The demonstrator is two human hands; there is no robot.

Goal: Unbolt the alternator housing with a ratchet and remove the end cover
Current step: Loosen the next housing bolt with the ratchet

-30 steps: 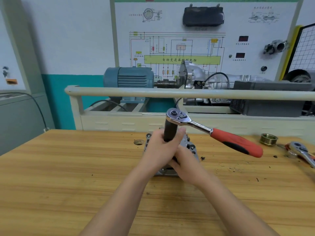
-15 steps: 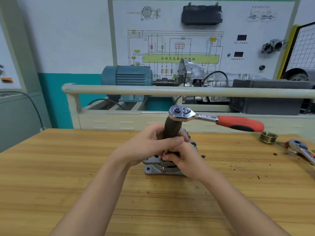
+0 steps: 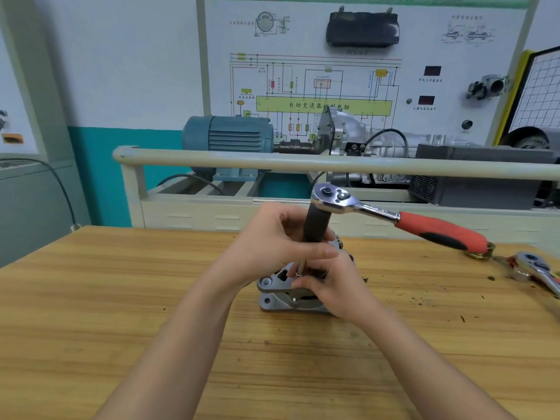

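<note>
The grey alternator housing (image 3: 281, 301) stands on the wooden table (image 3: 121, 313). A black deep socket (image 3: 315, 222) rises from its top, carrying the ratchet (image 3: 333, 200), whose red handle (image 3: 439, 231) points right, free of both hands. My left hand (image 3: 269, 247) is curled just left of the socket, thumb across its lower end, and pinches a thin silver bolt (image 3: 300, 268) that hangs down toward the housing. My right hand (image 3: 336, 286) grips the housing's upper right side, hiding that part and the socket's base.
A second ratchet (image 3: 535, 268) and a brass ring (image 3: 478, 254) lie at the table's right edge. Dark crumbs dot the right side. Behind the table stand a cream rail (image 3: 272, 163), a blue motor (image 3: 227, 137) and a wiring display board (image 3: 324, 86).
My left hand has slid off the socket to its left, and the thin bolt now shows under its thumb. The ratchet handle has swung slightly. My right hand stays on the housing.
</note>
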